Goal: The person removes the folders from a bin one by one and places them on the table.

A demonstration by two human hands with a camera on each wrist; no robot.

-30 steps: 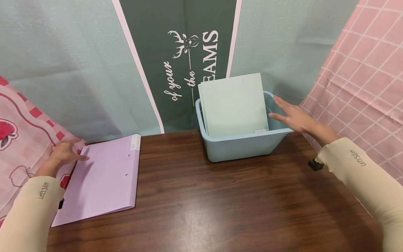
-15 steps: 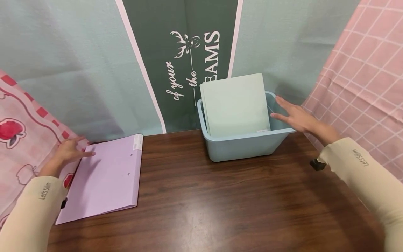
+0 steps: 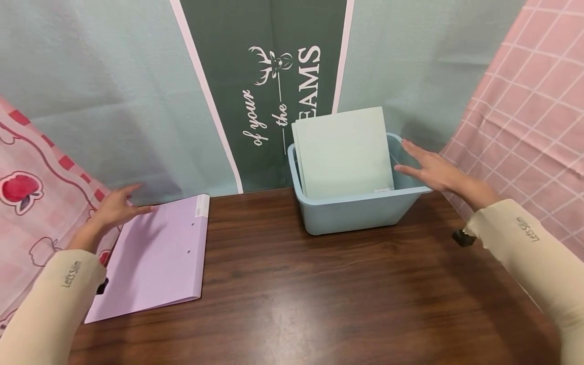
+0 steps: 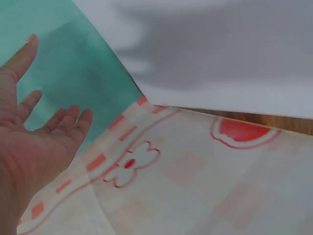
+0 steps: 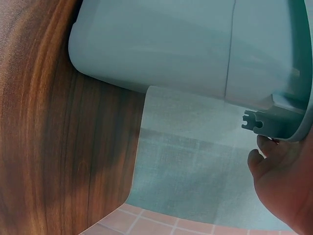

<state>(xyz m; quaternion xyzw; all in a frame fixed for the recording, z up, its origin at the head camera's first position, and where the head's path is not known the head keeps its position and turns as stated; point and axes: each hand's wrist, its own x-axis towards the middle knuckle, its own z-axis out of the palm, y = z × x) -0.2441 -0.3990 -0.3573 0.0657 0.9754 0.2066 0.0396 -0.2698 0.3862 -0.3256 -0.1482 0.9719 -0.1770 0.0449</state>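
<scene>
A lilac file folder [image 3: 159, 258] with two holes and a white label strip lies closed on the table at the left. Over its far left corner, my left hand [image 3: 117, 205] hovers with thumb and fingers spread, holding nothing. At the back right stands a light blue plastic bin [image 3: 351, 215]. Pale green folders [image 3: 344, 157] lean upright inside it. My right hand [image 3: 435, 170] rests on the bin's right rim, index finger along the back corner, thumb reaching inside. Two curled fingertips [image 5: 259, 152] show right under the rim in the right wrist view.
The dark wood table [image 3: 278, 284] runs between folder and bin. A grey-green printed curtain [image 3: 128, 101] backs it. Cloth with strawberry and apple-like prints [image 3: 36, 203] hangs at the left. Pink checked cloth [image 3: 529, 116] hangs at the right, close to my right arm.
My left hand has moved right and farther back over the lilac folder, its shadow shifting with it. My right hand keeps its place on the bin. The whole view has drifted slightly.
</scene>
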